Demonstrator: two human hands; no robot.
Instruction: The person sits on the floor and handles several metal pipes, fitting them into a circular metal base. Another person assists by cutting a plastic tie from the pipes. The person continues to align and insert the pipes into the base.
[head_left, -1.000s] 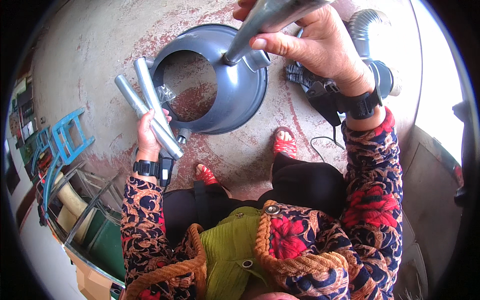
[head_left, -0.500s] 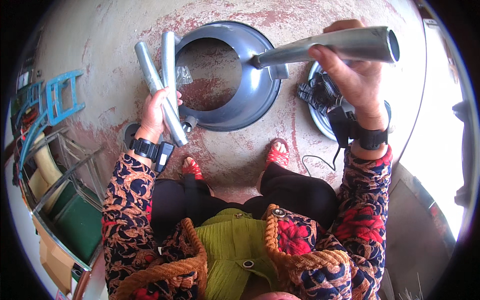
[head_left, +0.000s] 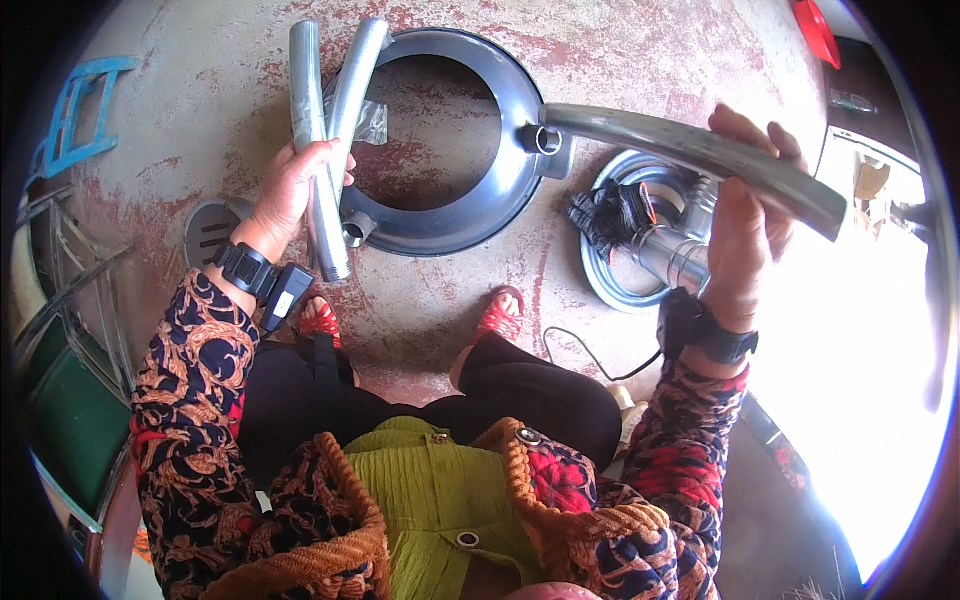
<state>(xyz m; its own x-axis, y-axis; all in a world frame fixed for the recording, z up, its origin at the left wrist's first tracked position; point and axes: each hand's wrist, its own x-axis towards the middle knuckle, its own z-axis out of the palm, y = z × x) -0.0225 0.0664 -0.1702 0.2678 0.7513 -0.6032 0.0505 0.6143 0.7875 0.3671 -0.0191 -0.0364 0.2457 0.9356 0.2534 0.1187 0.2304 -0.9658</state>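
Note:
My left hand (head_left: 295, 188) is closed around two silver metal tubes, a left one (head_left: 306, 85) and a right one (head_left: 352, 90), which cross in its grip. In my right hand (head_left: 750, 215) is a third metal tube (head_left: 650, 135), slightly bent, gripped near its outer end. Its far end lies just above the right socket (head_left: 541, 139) of a grey metal ring (head_left: 495, 195) on the floor; whether they touch I cannot tell. That socket's round mouth shows open. Another short socket (head_left: 358, 229) sticks out at the ring's lower left, beside the left-hand tubes.
A coiled grey hose (head_left: 600, 270) lies at the right, with black gloves (head_left: 608, 218) and a metal cylinder (head_left: 675, 258) on it. Behind the left-hand tubes is a clear plastic bag (head_left: 372, 122). A blue frame (head_left: 85, 115) and a metal rack (head_left: 75, 245) stand at the left.
The right tube's near-ring end has come off the right socket, uncovering its mouth, and its outer end has swung toward me. The left-hand tubes have turned more upright. The view has shifted right.

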